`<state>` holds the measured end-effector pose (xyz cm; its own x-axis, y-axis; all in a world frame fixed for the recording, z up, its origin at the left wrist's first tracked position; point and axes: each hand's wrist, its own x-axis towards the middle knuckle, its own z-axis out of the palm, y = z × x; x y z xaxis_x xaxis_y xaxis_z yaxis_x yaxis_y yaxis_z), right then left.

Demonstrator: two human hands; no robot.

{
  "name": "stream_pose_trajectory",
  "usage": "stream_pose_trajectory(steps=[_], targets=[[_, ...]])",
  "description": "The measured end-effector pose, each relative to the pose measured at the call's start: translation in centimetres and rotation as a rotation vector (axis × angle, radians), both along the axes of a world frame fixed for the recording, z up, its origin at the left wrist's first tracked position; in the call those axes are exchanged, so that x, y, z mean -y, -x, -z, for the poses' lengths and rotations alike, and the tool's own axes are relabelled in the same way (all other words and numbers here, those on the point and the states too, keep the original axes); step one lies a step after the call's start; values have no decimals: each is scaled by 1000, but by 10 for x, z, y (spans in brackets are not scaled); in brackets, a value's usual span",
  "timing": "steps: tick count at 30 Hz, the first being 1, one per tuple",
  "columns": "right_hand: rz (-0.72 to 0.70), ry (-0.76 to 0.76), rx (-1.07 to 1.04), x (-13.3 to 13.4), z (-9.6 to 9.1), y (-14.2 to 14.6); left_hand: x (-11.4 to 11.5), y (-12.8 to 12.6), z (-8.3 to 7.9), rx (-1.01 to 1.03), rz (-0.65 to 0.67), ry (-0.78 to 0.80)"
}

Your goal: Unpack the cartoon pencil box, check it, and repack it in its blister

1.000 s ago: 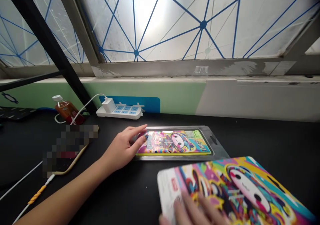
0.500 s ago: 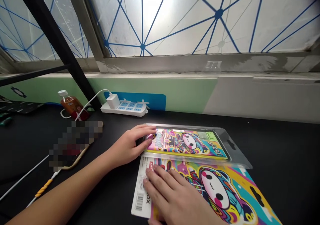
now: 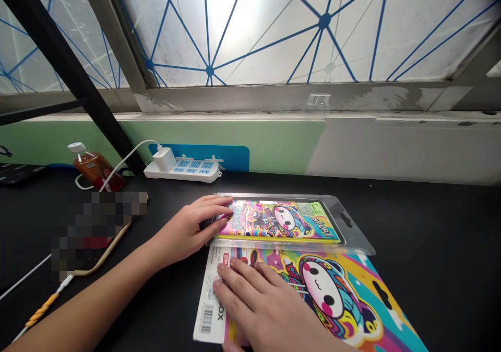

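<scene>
A brightly printed pencil case point(image 3: 279, 220) with a cartoon figure and the word SPORT lies in a clear plastic blister tray point(image 3: 354, 237). My left hand point(image 3: 195, 226) rests on the left end of it, fingertips and thumb apart on its surface. In front lies a colourful backing card point(image 3: 385, 315) with a larger cartoon figure, a barcode strip on its left and a hang hole on its right. My right hand point(image 3: 266, 307) lies flat on this card, fingers stretched out, covering part of the print. The tray's near edge overlaps the card's far edge.
A white power strip point(image 3: 182, 170) with a plugged-in charger stands against the wall. To the left are a tilted drink bottle point(image 3: 97, 169), a blurred-out phone-like object point(image 3: 97, 234) and its white cable point(image 3: 25, 276). A black slanted post point(image 3: 70, 70) rises at the back left.
The whole view has shifted, so everything appears further left. My hands, the pencil case and the card keep almost the same places relative to one another.
</scene>
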<state>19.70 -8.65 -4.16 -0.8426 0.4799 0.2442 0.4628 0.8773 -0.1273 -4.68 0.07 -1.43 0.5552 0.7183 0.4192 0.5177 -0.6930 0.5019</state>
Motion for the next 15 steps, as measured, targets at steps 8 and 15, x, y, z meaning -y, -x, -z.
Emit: stream_pose_trajectory(steps=[8, 15], targets=[[81, 417, 102, -6, -29, -2, -6, 0, 5, 22, -4, 20], [53, 380, 72, -7, -34, -10, -6, -1, 8, 44, -13, 40]])
